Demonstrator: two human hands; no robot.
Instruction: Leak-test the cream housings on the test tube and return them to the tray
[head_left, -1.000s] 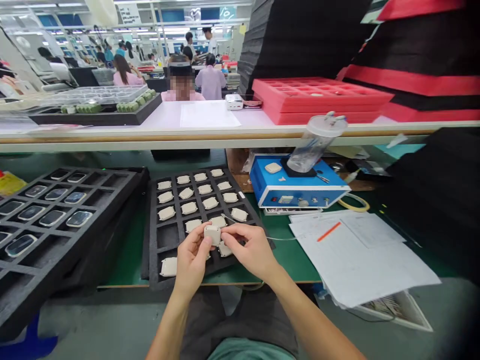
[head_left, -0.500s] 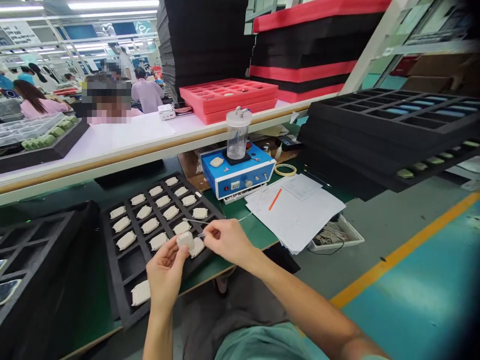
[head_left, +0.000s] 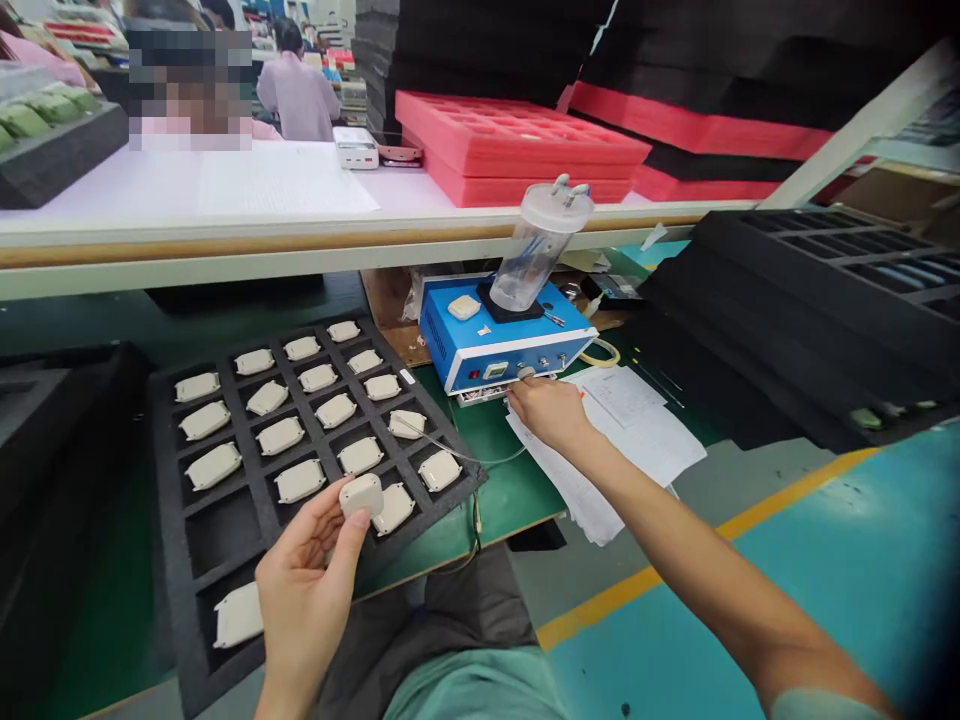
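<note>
My left hand (head_left: 311,570) pinches a small cream plastic cover (head_left: 361,495) with rounded corners, held up over the black foam tray (head_left: 196,590). Similar cream covers (head_left: 336,411) lie in most of the tray's compartments. My right hand (head_left: 551,408) reaches to the front of a blue control box (head_left: 439,340), its fingers closed at a round knob (head_left: 526,372) that they partly cover. A thin clear tube (head_left: 499,462) with a needle-like tip runs across the tray's right side. On the box stand a clear cylinder (head_left: 534,255) and another cream cover (head_left: 464,307).
Printed papers (head_left: 645,425) lie right of the box on the green table (head_left: 491,500). A white shelf (head_left: 300,255) crosses behind, bearing red foam trays (head_left: 517,150). Stacked black foam trays (head_left: 750,300) stand at the right. Co-workers sit beyond the shelf.
My right hand has left the cover and moved forward and right to the box's knob. My left hand still holds the cover. The view has shifted closer to the box.
</note>
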